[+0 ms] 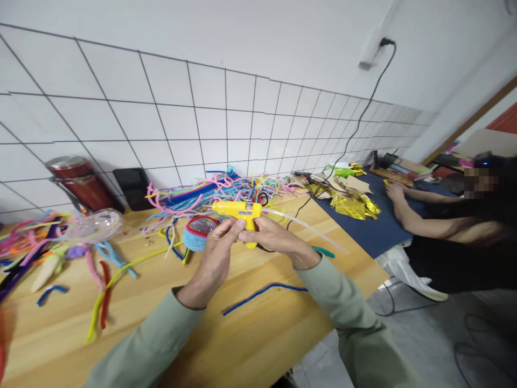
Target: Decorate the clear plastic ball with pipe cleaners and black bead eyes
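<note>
A yellow glue gun [235, 208] is held up over the wooden table, its nozzle toward the left and a long clear glue stick [309, 227] sticking out of its back end. My left hand [219, 245] pinches the gun from the left, near its body and handle. Wrapped round the handle from the right is my right hand [271, 235]. Just left of the hands stands a round container [194, 240] wound in light blue with a red rim. A blue pipe cleaner [262, 291] lies below the hands.
Colourful pipe cleaners [214, 188] are heaped along the wall. A red thermos [83, 186] and a black box [132, 188] stand at the back left. On the right, a person's arms [428, 213] rest at a dark blue surface with gold foil [351, 207]. A cable hangs from the wall.
</note>
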Action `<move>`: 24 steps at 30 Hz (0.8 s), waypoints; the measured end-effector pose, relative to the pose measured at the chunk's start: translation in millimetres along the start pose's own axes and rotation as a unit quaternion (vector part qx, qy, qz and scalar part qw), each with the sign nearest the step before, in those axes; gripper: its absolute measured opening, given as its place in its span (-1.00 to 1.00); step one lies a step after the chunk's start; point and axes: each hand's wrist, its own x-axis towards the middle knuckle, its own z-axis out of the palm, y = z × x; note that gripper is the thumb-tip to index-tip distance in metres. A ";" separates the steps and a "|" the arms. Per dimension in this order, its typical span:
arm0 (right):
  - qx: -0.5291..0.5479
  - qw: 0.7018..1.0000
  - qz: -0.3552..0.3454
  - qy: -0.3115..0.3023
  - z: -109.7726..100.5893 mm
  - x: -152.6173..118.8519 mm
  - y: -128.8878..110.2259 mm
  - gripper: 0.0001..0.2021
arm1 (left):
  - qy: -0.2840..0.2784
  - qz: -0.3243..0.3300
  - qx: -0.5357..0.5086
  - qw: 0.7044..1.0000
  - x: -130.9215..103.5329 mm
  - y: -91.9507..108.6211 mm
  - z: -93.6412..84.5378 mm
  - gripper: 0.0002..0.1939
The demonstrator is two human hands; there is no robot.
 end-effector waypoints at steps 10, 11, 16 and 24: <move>-0.002 0.999 0.040 -0.001 -5.7 0.0 10.7 -0.52 | 0.001 -0.010 -0.008 1.000 1.6 1.9 1.2 -0.56; -0.006 0.999 0.038 -0.001 -6.1 -0.3 9.7 -0.54 | 0.000 -0.012 -0.007 1.000 1.5 2.4 1.6 -0.55; -0.027 0.999 0.031 -0.003 -6.8 -1.9 2.7 -0.60 | -0.002 -0.013 -0.004 1.000 0.6 1.4 1.8 -0.59; 0.058 0.995 0.076 0.013 -9.1 -15.6 26.9 -0.53 | -0.042 -0.001 0.051 0.998 -5.2 -8.8 0.3 -0.56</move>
